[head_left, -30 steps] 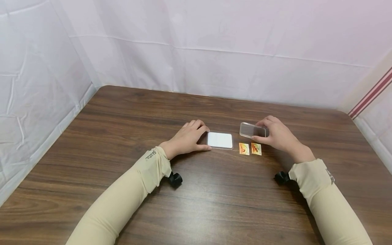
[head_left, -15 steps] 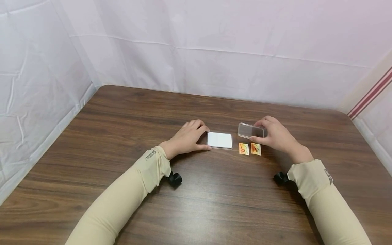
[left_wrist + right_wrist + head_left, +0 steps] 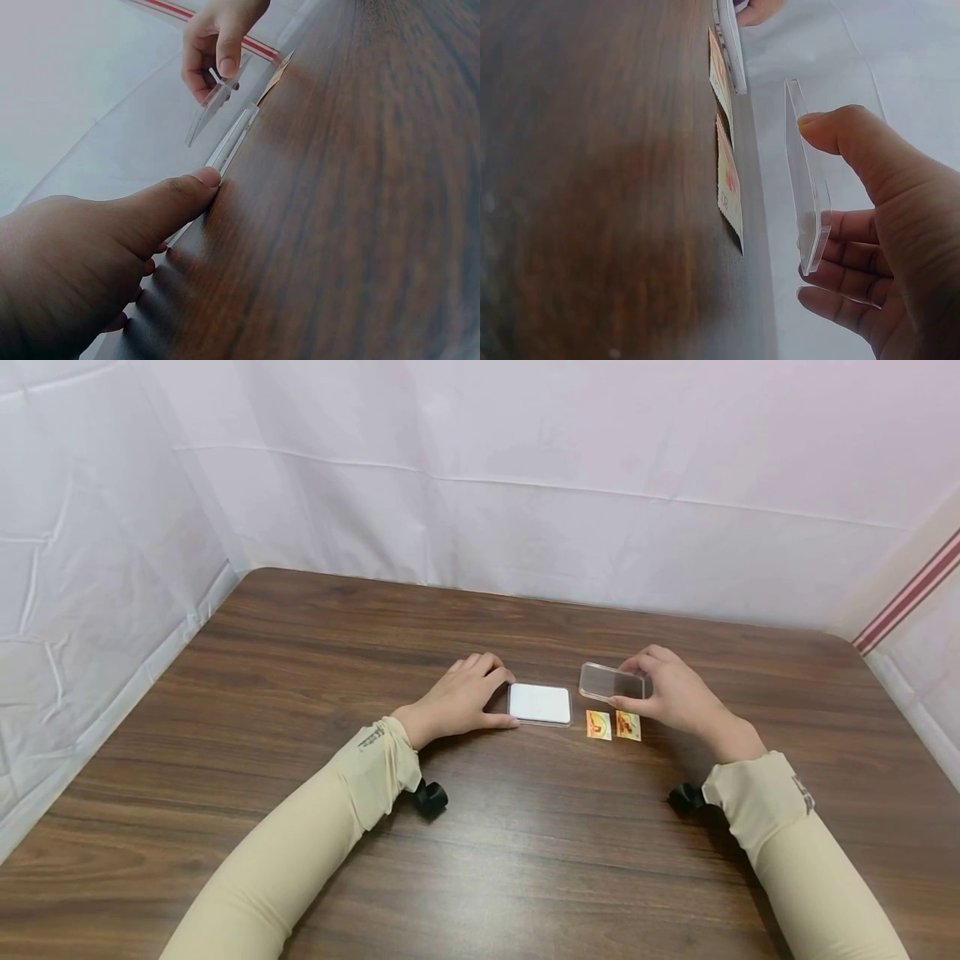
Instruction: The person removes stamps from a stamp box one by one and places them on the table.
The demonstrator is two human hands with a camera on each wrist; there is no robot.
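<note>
While left hand (image 3: 457, 697) is bracing the tray (image 3: 539, 703) mid-frame, right hand (image 3: 671, 693) is edge-pinching the lid (image 3: 611, 681), likely light, stiff, slippery.

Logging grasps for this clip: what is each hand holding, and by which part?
Right hand holds the clear lid by its right end, lifted off the table. Left hand steadies the white tray at its left edge.

Stamps' (image 3: 612, 725) designs too small to read; both forearms cut off below.
</note>
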